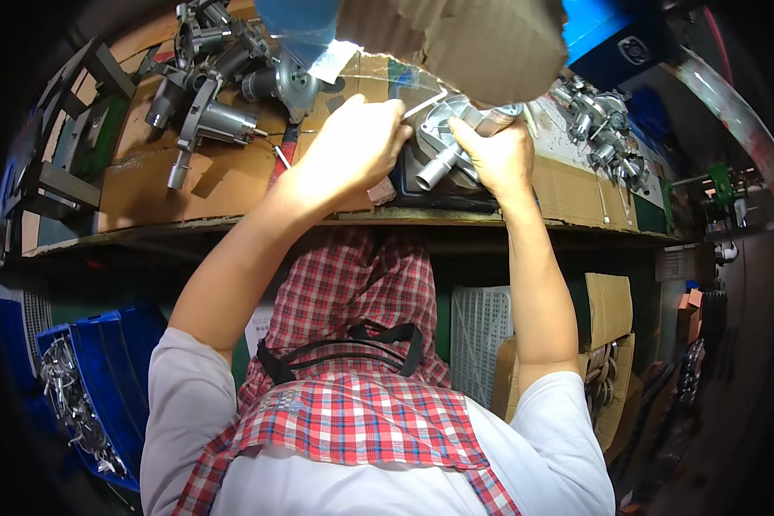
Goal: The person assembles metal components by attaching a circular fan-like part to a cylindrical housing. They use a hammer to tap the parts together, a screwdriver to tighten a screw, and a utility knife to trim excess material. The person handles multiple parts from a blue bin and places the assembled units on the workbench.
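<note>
Text: none legible | blue box (602, 56): white emblem (634, 51) | sheet (255, 333): small print (259, 325)

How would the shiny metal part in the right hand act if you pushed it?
The metal part is probably stiff and fairly heavy, since it looks like thick metal. It might rock rather than roll smoothly, because a tube sticks out from it.

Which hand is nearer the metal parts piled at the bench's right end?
Right. The right hand grips a metal housing left of that pile; the left hand is farther left.
</note>
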Demonstrator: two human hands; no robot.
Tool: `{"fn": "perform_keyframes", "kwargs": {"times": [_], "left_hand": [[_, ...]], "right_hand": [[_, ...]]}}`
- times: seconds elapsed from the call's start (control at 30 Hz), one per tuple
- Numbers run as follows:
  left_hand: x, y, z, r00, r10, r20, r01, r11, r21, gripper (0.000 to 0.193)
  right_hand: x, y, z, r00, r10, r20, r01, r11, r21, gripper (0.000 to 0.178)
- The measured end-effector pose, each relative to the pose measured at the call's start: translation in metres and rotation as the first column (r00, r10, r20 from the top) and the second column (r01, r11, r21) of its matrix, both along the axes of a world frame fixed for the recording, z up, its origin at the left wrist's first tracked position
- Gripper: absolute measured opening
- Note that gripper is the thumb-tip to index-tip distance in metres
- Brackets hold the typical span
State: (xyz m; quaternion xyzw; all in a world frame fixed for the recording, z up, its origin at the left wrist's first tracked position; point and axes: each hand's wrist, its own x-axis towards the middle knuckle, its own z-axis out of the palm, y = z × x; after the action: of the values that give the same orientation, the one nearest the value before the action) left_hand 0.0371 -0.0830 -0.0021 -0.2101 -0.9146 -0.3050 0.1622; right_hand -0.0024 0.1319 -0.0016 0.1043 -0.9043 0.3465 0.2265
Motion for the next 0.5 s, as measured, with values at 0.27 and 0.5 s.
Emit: {"fn": "perform_keyframes", "kwargs": {"times": [0.27, 0.5], "left_hand": [[-0.073, 0.045, 0.009, 0.938, -0.221, 0.268, 0.187, 0.971, 0.149, 0.071], [-0.047, 0.074, 0.012, 0.975, -0.205, 0.087, 0.155, 0.904, 0.4, 0.067]], "right_hand": [[-0.01, 0.003, -0.005, 0.997, -0.065, 0.031, 0.062, 0.995, 0.084, 0.065], [-0.005, 0.006, -0.008, 0.995, -0.084, 0.059, 0.083, 0.996, 0.031, 0.054]]}}
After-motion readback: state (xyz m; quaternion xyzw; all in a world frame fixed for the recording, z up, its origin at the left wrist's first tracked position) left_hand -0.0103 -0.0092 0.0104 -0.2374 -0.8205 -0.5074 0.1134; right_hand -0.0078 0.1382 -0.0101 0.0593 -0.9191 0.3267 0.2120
